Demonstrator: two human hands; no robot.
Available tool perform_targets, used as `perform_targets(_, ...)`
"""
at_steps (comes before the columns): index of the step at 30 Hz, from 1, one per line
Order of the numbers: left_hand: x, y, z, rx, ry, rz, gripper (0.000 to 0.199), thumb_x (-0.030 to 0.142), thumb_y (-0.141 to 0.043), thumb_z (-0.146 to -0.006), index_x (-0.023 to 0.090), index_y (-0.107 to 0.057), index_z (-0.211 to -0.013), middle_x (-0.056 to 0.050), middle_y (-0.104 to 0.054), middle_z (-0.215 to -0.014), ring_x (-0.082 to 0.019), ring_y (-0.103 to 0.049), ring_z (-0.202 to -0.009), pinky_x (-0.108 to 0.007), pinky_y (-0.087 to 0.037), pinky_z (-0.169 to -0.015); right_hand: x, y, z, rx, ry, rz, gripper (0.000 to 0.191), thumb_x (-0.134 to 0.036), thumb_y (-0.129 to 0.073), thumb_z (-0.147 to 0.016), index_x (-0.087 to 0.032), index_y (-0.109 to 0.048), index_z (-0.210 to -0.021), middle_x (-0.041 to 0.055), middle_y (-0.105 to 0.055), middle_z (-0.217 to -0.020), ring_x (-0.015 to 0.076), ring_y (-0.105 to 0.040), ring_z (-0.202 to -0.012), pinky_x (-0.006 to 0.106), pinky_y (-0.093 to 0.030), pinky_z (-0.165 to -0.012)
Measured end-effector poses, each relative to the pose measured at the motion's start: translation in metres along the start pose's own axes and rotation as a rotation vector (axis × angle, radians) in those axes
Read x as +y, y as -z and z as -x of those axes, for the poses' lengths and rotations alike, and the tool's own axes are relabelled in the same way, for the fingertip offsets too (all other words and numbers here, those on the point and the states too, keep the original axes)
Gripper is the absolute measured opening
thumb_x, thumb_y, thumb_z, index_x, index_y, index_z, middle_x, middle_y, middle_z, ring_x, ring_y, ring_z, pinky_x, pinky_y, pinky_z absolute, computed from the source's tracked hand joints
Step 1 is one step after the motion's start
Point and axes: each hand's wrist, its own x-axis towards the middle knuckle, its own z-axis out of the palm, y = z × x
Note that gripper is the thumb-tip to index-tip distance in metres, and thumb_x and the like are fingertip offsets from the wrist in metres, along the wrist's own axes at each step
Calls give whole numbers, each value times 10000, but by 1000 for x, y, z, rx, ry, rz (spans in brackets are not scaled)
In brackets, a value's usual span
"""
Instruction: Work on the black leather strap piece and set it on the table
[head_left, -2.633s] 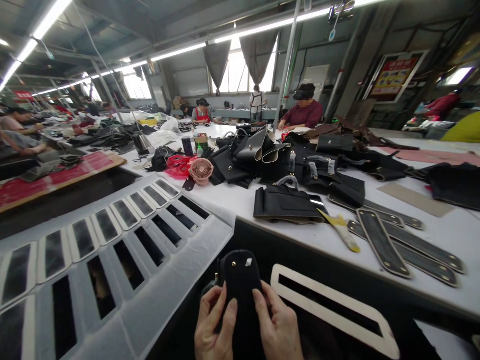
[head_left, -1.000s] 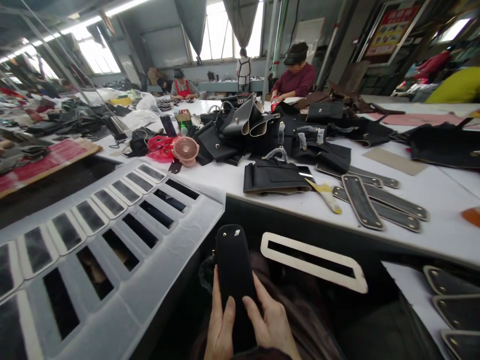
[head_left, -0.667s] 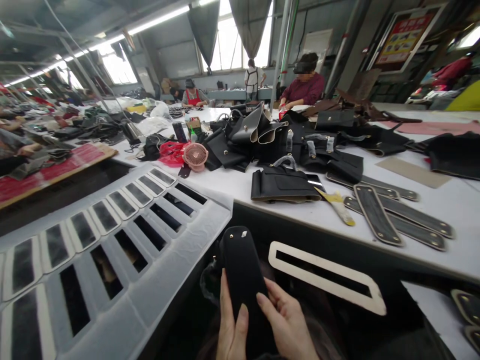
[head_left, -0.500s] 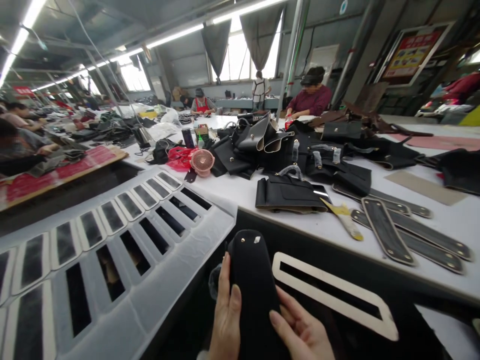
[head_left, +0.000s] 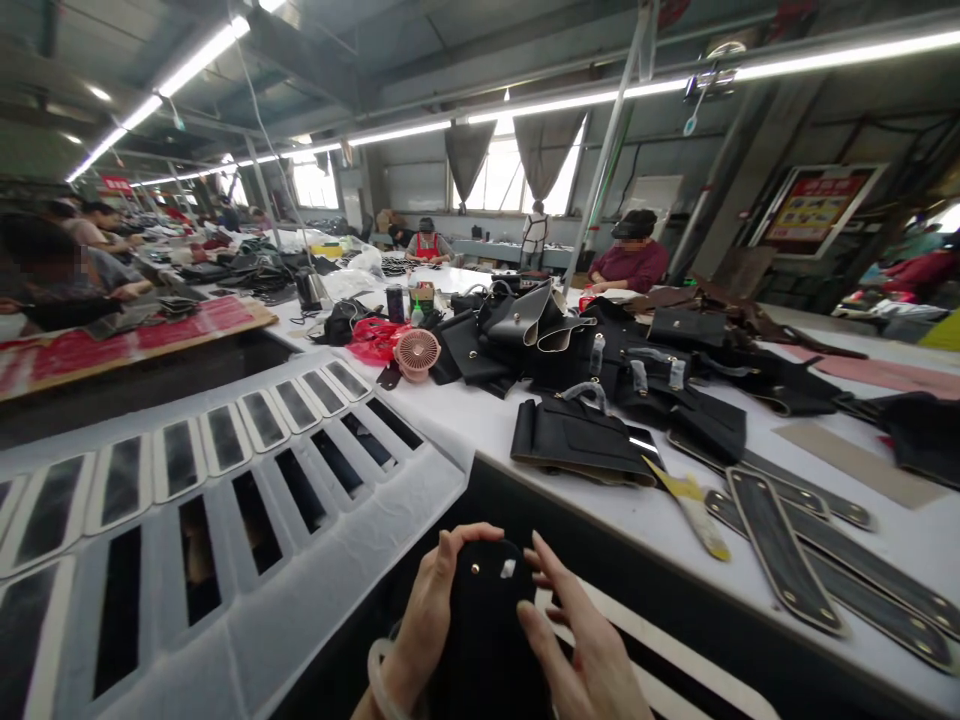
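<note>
Low in front of me is a long black leather bag piece (head_left: 487, 635) with a rounded end, a small gold stud and a shiny silvery patch. My left hand (head_left: 427, 610) holds it along its left side, fingers bent over the rounded top. Beside the right edge is my right hand (head_left: 581, 640), its fingers stretched and thumb apart, near or lightly touching the leather. A pale frame-shaped strip (head_left: 675, 650) with a long slot lies beneath and beyond the right hand. The lower part of the piece runs into dark shadow.
On the white table (head_left: 442, 425) lie a black bag (head_left: 577, 440), a yellow-handled tool (head_left: 694, 510), black straps (head_left: 784, 550), a pink fan (head_left: 417, 355) and heaped black bags (head_left: 540, 330). Pale sheeting with framed panels (head_left: 225, 440) spreads left. Several people work farther back.
My view has tilted up. The leather piece and both hands sit lower. My left fingers have moved up over its rounded end; my right hand has moved up its edge and spread its fingers.
</note>
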Motion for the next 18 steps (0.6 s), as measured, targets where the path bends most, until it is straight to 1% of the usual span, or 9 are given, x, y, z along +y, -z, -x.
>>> perform_targets(2, 2, -1, 1, 15, -54, -38, 593, 549, -182, -969, 239, -675, -1080, -43, -673, -1122, -223, -578, -1077, -312, -410, -962, -11, -3, -20, -10, 89, 125, 468, -383, -560, -861, -209, -583, -1295, 101, -594, -1302, 278, -567, -1182, 408, -494, -988)
perform_targets(4, 4, 1, 1, 19, -85, -43, 600, 554, -175, -967, 251, -680, -1078, -38, -668, -1142, -232, -555, -1123, -325, -384, -1002, -18, -8, -30, -11, 139, 180, 401, -349, -568, -858, -198, -636, -1224, 111, -603, -1278, 278, -560, -1183, 414, -479, -1009)
perform_targets(8, 3, 6, 2, 35, -100, -10, 583, 521, -172, -979, 249, -678, -1077, -36, -660, -1160, -224, -548, -1130, -336, -367, -1028, -17, -17, -31, -5, 223, 128, 258, -270, -587, -862, -244, -684, -1100, 85, -642, -1175, 240, -596, -1102, 356, -518, -951)
perform_targets(11, 0, 6, 1, 39, -94, 23, 563, 508, -181, -983, 247, -674, -1059, -36, -657, -1157, -224, -552, -1119, -351, -370, -1027, -17, -17, -31, 49, 264, 46, 162, -208, -616, -836, -264, -706, -958, 60, -661, -1075, 230, -594, -1046, 341, -522, -915)
perform_targets(13, 1, 5, 0, 23, -98, 6, 575, 514, -175, -980, 246, -682, -1009, -37, -656, -1149, -232, -552, -1118, -364, -361, -1032, -21, -15, -34, 93, 275, 13, 112, -187, -631, -819, -263, -706, -849, 50, -670, -975, 229, -596, -975, 333, -534, -852)
perform_targets(15, 4, 3, -1, 16, -107, -50, 603, 525, -161, -975, 246, -694, -939, -37, -655, -1143, -240, -547, -1123, -369, -334, -1047, -25, -13, -36, 99, 313, 3, 120, -173, -625, -824, -260, -694, -778, 38, -671, -874, 218, -595, -893, 318, -540, -772)
perform_targets(18, 6, 3, -2, 19, -115, -104, 638, 527, -138, -973, 247, -700, -862, -36, -657, -1134, -246, -540, -1127, -374, -302, -1058, -28, -10, -37, 46, 422, 16, 151, -152, -598, -851, -250, -682, -772, 27, -666, -797, 194, -597, -809, 302, -535, -702)
